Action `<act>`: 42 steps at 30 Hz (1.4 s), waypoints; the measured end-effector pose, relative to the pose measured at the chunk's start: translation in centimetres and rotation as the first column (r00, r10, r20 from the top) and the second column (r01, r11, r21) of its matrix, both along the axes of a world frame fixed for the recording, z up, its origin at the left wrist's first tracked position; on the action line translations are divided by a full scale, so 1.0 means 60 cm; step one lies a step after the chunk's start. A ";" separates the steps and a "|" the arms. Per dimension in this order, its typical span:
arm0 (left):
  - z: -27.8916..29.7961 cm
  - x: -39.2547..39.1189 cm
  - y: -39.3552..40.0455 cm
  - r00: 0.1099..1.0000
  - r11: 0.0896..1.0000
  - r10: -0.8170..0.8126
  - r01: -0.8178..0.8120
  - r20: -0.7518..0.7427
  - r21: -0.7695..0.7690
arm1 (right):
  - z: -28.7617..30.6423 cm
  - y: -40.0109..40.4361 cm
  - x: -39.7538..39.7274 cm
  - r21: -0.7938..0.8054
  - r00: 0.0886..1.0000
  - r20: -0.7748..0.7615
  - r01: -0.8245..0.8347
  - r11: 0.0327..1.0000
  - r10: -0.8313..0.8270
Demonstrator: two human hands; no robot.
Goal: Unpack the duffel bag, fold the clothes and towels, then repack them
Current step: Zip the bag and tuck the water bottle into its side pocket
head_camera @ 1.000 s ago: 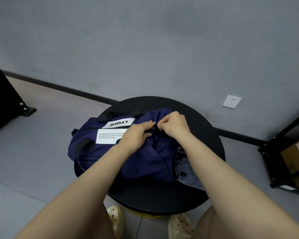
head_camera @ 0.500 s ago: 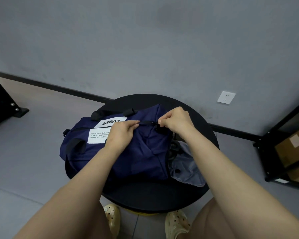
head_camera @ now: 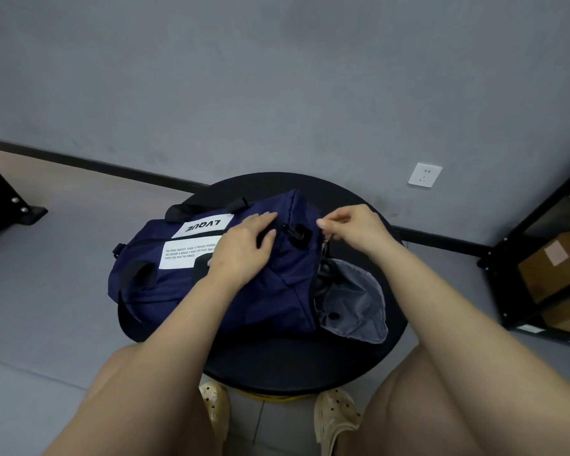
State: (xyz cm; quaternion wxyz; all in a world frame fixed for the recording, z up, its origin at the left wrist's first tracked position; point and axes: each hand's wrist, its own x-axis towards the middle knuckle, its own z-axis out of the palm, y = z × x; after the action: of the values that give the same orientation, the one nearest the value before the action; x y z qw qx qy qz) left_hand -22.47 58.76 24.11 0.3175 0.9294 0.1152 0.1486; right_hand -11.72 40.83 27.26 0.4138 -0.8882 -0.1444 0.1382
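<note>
- Since half a second ago, the right hand (head_camera: 349, 230) has drawn away rightward from the left hand (head_camera: 244, 246), toward the bag's end.
- Head view: the navy duffel bag (head_camera: 211, 274) lies on its side on the round black tabletop (head_camera: 297, 360), grey lining (head_camera: 352, 307) spilling from its right end.
- Left hand lies flat, fingers straight, pressing the fabric down; right hand pinches something small, likely the zipper pull.
- Step, as I judge it: unzipping, unpacking not begun.
- Next calls for spreading the opening and reaching inside.
</note>
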 end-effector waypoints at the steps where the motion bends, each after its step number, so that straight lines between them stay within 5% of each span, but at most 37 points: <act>1: 0.000 0.005 -0.012 0.999 0.998 -0.046 0.045 0.010 0.053 | -0.011 -0.018 0.010 -0.024 0.999 0.002 0.036 0.999 -0.036; 5: -0.010 0.031 -0.059 0.979 0.929 -0.175 0.199 -0.104 0.312 | -0.054 -0.075 0.034 -0.153 0.992 -0.055 0.105 0.983 -0.114; 14: -0.035 0.076 -0.128 0.948 0.795 -0.073 0.243 -0.311 0.556 | -0.160 -0.132 0.076 -0.335 0.970 -0.209 0.048 0.941 -0.124; 23: -0.055 0.089 -0.133 0.918 0.790 -0.079 0.295 -0.388 0.538 | -0.227 -0.151 0.085 -0.455 0.901 -0.365 0.048 0.889 -0.236; 34: -0.059 0.084 -0.116 0.941 0.869 -0.154 0.275 -0.302 0.412 | -0.245 -0.170 0.070 -0.254 0.732 -0.559 0.295 0.921 -0.389; 42: -0.059 0.086 -0.109 0.922 0.907 -0.208 0.307 -0.328 0.287 | -0.187 -0.164 0.072 -0.078 0.819 -0.446 0.366 0.927 -0.361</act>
State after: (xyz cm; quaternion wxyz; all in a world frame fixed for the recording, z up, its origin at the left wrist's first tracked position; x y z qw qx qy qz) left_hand -17.33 52.20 20.58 0.1524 0.9882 0.0088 -0.0156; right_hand -7.40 30.97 16.02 0.4597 -0.8401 0.1270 0.2586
